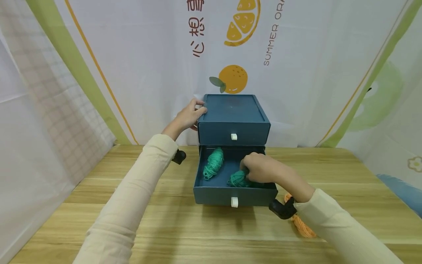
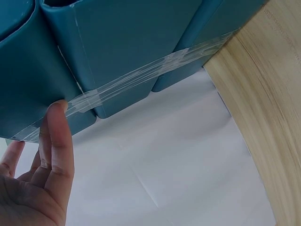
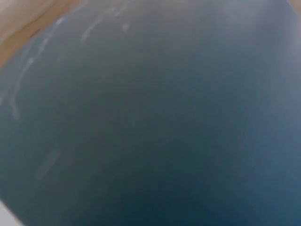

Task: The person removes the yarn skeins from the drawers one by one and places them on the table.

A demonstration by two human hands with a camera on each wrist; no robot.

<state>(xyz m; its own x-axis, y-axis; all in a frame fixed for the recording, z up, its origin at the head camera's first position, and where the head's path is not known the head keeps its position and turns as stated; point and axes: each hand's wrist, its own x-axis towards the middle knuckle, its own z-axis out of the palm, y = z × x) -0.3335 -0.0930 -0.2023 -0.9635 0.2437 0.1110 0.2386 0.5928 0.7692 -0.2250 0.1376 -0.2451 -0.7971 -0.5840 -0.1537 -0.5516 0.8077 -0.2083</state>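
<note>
A dark blue drawer cabinet [image 1: 227, 108] stands at the back of the table, its lower drawer [image 1: 235, 198] pulled out. My left hand [image 1: 188, 115] rests against the cabinet's upper left edge, and the left wrist view shows its fairly straight fingers [image 2: 59, 141] touching the taped side. Inside the drawer, my right hand [image 1: 262, 168] curls its fingers onto a green yarn skein [image 1: 238, 179] at the front right. A second green skein [image 1: 213, 163] lies at the drawer's left. The right wrist view is filled by a close, blurred blue surface [image 3: 155, 113], and the hand is hidden there.
An orange yarn skein [image 1: 301, 225] lies on the wooden table [image 1: 171, 220], partly behind the right forearm. The upper drawer [image 1: 214, 134], with its white knob, is closed. A printed white curtain [image 1: 148, 66] hangs right behind the cabinet.
</note>
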